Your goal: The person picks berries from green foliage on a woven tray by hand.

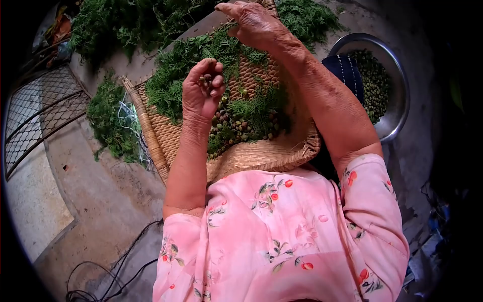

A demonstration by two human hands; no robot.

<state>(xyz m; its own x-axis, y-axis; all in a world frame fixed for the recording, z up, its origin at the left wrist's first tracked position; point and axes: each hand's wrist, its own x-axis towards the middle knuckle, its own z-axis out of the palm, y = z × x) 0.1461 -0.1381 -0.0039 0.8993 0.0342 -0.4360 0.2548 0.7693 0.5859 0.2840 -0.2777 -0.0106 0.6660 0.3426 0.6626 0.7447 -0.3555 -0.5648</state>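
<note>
A woven basket tray (256, 157) lies in front of my body, with green sprigs (176, 70) over its far and left parts and small brownish-green cones (236, 128) in its near part. Above the tray's left half my left hand (204, 88) is turned palm up, its fingers curled round several small cones (206, 79). Farther off, over the tray's far edge, my right hand (254, 25) reaches to the left with its index finger stretched out. Nothing shows in it, and its palm side is hidden.
A metal bowl (401, 95) of small green cones stands at the right, a dark blue cloth (344, 75) at its left side. More green sprigs (121, 25) lie at the back and left. A wire mesh rack (43, 110) is at far left, black cables (118, 272) on the floor.
</note>
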